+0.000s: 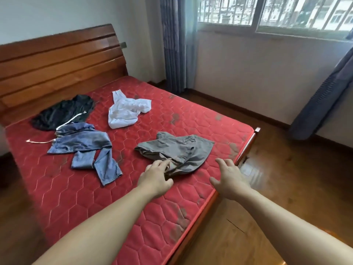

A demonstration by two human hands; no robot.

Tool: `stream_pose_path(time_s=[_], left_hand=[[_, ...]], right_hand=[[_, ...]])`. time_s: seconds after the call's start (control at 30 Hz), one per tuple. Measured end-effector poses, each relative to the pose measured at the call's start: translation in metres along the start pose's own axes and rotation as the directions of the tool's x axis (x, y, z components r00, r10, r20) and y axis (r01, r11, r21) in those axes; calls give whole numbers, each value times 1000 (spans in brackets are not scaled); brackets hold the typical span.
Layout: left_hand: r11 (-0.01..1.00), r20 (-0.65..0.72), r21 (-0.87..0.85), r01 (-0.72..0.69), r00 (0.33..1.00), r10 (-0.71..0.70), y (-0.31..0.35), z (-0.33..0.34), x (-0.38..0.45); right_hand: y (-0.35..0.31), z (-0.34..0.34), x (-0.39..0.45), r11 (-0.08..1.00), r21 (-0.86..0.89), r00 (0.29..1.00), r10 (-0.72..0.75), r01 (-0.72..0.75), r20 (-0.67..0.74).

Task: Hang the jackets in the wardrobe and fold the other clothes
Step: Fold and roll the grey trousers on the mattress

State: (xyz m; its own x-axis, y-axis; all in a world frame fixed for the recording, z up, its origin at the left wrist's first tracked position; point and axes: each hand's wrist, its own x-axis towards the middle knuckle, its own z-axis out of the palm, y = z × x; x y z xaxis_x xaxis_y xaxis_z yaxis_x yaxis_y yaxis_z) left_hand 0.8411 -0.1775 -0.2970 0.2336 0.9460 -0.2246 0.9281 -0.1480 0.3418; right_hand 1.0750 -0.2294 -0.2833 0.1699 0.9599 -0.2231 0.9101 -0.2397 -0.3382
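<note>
A red quilted mattress [80, 188], stitched in a honeycomb pattern and smudged with grey patches toward its foot edge, carried four crumpled garments. Nearest the foot edge lay a grey-brown garment [183, 150] of thin matte cloth, bunched into soft folds, one seam and a small pocket flap showing. The left hand [155, 175] rested on its near hem, fingers bent down into the cloth; whether they pinched the fabric could not be told. The right hand [230, 177] hovered just beside the garment over the mattress near the foot-side corner, fingers spread wide and holding nothing.

Toward the left edge lay faded blue denim trousers [86, 146], legs twisted and crossed, a white drawstring trailing from the waist. Behind them, close to the headboard, sat a black garment [63, 111] with a slight sheen, heaped in a rounded mound. Near the middle of the mattress a white garment [126, 111] of light, wrinkled fabric lay in an irregular pile.

The headboard [63, 64] was glossy reddish wood in stepped horizontal slats. A polished wooden floor [286, 178] ran around the bed. Blue-grey curtains [173, 44] hung by a barred window [286, 12] in white walls.
</note>
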Motion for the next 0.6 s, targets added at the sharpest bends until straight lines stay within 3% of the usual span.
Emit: stream_pose_path(time_s=[0.33,0.6], left_hand=[[966,74,-117,230,972,-223,-32,43,124],[922,202,-127,366,919,-338,-57,127,218]], right_hand=[[15,34,155,988,-124,982,-74,97,175],[37,133,281,976,-117,904,-121,184,409]])
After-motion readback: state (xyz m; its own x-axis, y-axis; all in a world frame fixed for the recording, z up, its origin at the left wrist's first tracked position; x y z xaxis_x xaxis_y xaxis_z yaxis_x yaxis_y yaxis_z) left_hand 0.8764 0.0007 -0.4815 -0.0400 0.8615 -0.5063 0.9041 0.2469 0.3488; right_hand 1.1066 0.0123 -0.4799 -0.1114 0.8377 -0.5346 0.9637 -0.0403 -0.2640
